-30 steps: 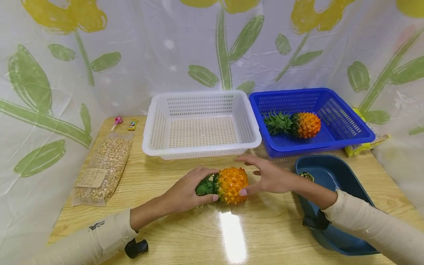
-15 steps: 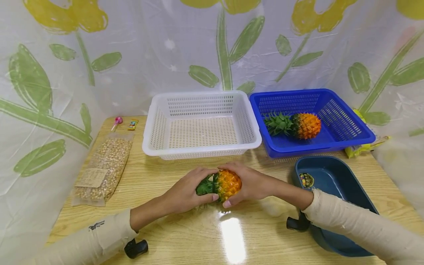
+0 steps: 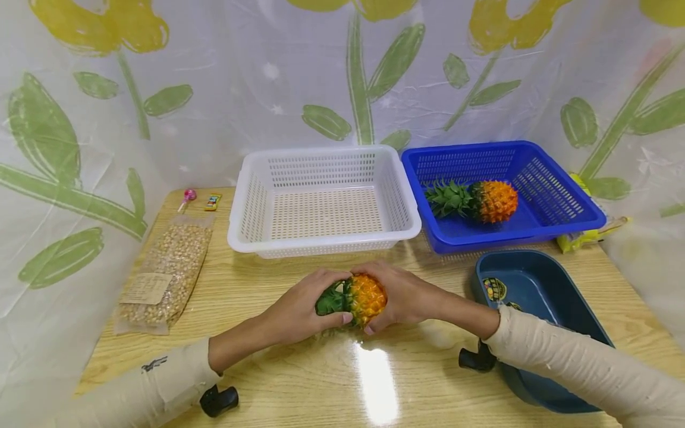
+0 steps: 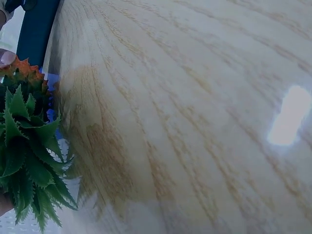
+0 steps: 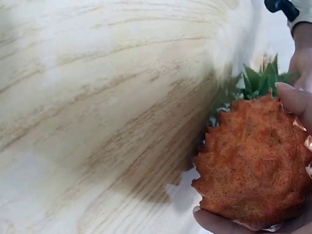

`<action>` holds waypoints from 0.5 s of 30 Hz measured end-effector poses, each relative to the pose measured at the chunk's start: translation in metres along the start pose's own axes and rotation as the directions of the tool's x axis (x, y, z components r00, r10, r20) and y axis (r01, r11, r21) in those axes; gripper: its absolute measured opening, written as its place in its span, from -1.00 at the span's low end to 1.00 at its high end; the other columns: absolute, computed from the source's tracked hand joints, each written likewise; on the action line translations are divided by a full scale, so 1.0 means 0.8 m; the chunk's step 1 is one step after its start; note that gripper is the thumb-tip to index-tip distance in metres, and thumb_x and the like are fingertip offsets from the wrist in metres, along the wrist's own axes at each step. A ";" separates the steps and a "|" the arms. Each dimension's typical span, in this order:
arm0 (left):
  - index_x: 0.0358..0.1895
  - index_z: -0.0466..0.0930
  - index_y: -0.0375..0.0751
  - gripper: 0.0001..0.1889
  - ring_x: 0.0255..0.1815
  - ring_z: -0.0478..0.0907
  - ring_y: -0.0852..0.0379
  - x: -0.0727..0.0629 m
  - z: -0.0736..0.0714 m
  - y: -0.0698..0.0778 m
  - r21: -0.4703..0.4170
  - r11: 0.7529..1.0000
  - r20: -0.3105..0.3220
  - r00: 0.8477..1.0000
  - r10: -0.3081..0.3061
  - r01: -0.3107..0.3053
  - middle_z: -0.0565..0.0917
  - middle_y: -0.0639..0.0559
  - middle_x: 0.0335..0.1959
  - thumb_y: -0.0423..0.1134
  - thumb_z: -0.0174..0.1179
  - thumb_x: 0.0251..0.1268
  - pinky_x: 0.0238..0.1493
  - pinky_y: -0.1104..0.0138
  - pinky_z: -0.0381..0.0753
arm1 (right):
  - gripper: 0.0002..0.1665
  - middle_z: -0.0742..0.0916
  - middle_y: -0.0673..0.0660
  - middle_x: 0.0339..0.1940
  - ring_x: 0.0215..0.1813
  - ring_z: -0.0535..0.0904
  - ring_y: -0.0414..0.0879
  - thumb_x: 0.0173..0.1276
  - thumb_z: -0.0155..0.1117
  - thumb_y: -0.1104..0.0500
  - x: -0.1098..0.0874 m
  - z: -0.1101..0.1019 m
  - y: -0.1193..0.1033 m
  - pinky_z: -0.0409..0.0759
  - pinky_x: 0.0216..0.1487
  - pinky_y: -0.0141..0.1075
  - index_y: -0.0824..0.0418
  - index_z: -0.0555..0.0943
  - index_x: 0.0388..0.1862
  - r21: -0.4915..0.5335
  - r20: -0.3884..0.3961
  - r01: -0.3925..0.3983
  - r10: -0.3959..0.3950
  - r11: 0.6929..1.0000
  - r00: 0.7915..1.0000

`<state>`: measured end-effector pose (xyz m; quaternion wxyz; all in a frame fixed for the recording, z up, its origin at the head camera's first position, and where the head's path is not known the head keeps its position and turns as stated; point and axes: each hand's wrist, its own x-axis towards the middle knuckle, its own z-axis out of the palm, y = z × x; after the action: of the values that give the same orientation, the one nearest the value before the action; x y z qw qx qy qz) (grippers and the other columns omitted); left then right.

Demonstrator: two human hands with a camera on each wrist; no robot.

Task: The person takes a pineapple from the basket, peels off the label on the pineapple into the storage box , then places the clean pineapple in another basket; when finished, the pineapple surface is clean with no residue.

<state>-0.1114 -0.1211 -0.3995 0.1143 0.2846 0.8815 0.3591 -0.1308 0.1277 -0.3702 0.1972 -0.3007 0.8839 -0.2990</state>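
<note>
Head view is showing both hands gripping a toy pineapple (image 3: 364, 299) lying on its side on the wooden table (image 3: 299, 380), near the middle of its front half: the left hand (image 3: 299, 309) is curling round the green crown and the right hand (image 3: 404, 294) is wrapping over the orange body. Behind it, a white basket (image 3: 324, 238) and a blue basket (image 3: 546, 223) are sitting side by side along the table's back edge, the blue one holding a second pineapple (image 3: 484, 201).

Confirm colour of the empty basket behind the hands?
White basket, perforated plastic; clearest in the head view.
</note>
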 end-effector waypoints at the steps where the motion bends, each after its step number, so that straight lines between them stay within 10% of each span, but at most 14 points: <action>1: 0.48 0.31 0.09 -0.25 0.20 0.47 0.10 0.000 0.000 0.000 0.002 1.000 0.001 1.000 0.005 -0.005 0.46 0.04 0.31 0.23 0.30 0.28 0.13 0.07 0.58 | 0.19 0.51 0.15 0.35 0.12 0.53 -0.03 -0.11 0.72 -0.04 0.000 -0.001 0.000 0.60 0.07 -0.10 0.08 0.31 0.50 -0.011 0.003 0.004 -0.004 1.000 1.000; 15: 0.50 0.27 0.15 -0.29 0.35 0.41 0.01 -0.010 -0.016 0.003 -0.007 1.000 0.021 1.000 0.005 -0.004 0.40 0.07 0.42 0.27 0.18 0.36 0.24 -0.04 0.51 | 0.03 0.61 0.07 0.20 0.01 0.54 -0.11 -0.04 0.67 -0.08 0.002 -0.012 0.009 0.61 -0.06 -0.25 0.05 0.43 0.43 -0.003 0.038 0.077 -0.077 0.997 0.996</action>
<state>-0.1096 -0.1318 -0.3887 0.1236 0.2898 0.8783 0.3596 -0.1400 0.1349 -0.3680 0.2015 -0.3405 0.8685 -0.2986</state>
